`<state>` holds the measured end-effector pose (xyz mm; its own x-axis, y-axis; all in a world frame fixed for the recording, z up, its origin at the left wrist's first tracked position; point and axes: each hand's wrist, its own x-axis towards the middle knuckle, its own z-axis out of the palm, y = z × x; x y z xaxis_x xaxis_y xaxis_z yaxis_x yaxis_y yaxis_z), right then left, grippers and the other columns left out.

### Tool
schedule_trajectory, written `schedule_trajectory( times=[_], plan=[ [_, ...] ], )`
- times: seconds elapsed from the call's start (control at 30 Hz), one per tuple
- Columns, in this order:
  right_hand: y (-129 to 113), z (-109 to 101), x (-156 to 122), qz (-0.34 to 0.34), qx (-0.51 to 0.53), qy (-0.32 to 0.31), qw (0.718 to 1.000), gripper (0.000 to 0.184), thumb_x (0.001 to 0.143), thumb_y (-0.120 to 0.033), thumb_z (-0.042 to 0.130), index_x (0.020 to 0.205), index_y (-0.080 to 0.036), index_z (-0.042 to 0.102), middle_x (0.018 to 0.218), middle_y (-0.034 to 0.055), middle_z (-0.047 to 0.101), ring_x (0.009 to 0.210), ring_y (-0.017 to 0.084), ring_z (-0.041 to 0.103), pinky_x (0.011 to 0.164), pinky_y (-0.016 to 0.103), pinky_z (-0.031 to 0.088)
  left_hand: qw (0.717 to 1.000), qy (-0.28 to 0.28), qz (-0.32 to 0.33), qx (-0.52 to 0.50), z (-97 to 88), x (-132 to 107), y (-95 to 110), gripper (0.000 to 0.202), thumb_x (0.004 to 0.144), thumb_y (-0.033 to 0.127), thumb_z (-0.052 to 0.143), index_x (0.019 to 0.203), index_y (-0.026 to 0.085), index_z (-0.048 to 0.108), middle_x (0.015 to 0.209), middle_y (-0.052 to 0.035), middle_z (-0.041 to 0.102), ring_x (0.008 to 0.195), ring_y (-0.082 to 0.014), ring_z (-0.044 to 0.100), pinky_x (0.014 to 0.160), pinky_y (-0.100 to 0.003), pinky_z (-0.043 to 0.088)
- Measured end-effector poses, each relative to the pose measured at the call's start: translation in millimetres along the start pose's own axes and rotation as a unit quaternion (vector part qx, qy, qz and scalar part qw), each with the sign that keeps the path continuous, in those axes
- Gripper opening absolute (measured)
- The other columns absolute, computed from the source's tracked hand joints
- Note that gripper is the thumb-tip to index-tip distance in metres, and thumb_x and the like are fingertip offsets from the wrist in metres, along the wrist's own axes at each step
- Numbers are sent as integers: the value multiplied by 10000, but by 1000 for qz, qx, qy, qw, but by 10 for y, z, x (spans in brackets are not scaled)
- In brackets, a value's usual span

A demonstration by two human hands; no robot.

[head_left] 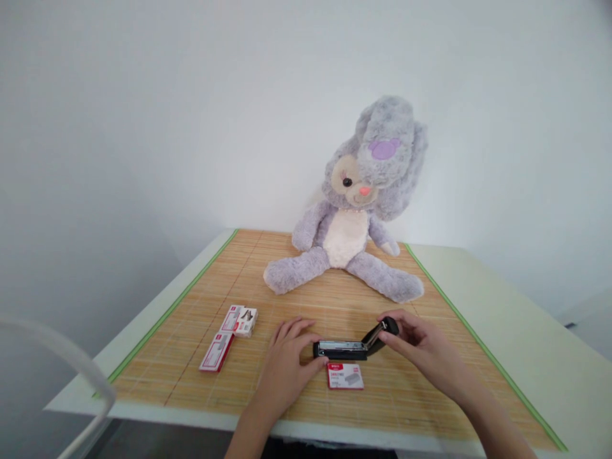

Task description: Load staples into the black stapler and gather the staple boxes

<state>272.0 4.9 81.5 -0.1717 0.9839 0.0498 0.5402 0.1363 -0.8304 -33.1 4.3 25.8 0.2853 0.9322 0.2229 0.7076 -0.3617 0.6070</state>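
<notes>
A black stapler [340,350] lies on the bamboo mat with its top arm swung up to the right, so the metal staple channel shows. My left hand [287,360] has its thumb and index finger around the left end of the base. Between the thumb and fingers of my right hand [423,341] is the raised end of the arm; the fingers behind it are partly hidden. Just in front of the base lies a flat red and white staple box [345,376], close to my left thumb.
Left of my hands, two flat red and white boxes [216,352] and a small white box [246,322] with a stapler picture sit together. A grey plush rabbit [347,239] sits at the back of the green-edged mat [382,405]. A white curved tube [90,370] crosses the lower left.
</notes>
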Motion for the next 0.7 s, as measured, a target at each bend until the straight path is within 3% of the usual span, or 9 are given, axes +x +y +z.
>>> schedule_trajectory(
  times=[0.13, 0.3, 0.57, 0.7],
  plan=[
    [-303, 90, 94, -25, -82, -15, 996, 367, 915, -548, 660, 1070, -219, 708, 699, -25, 542, 651, 148, 490, 588, 273, 382, 1000, 0, 0, -4, -18, -3, 15, 294, 835, 391, 782, 1126, 359, 747, 1441, 8, 608, 1398, -273, 462, 1192, -521, 330],
    [-567, 248, 183, -49, -116, -50, 991, 277, 915, -498, 677, 962, -226, 699, 674, -41, 503, 632, 135, 474, 573, 263, 331, 1000, -1, -1, -10, -26, -6, 18, 296, 832, 391, 784, 1125, 362, 748, 1438, 10, 609, 1405, -270, 456, 1205, -523, 316],
    [-730, 639, 304, -83, -206, -79, 972, 217, 860, -391, 762, 811, -214, 646, 706, -49, 591, 644, 116, 498, 573, 253, 273, 1000, 1, 2, -17, -19, -18, 14, 300, 815, 388, 802, 1109, 365, 752, 1432, 18, 614, 1394, -273, 462, 1197, -518, 316],
    [-708, 762, 321, -90, -208, -111, 968, 96, 835, -236, 739, 927, -235, 711, 767, -41, 640, 703, 128, 554, 619, 244, 313, 1000, 2, 6, -25, -25, -10, 18, 316, 829, 380, 786, 1142, 364, 748, 1413, 2, 625, 1386, -275, 467, 1198, -519, 315]
  ],
)
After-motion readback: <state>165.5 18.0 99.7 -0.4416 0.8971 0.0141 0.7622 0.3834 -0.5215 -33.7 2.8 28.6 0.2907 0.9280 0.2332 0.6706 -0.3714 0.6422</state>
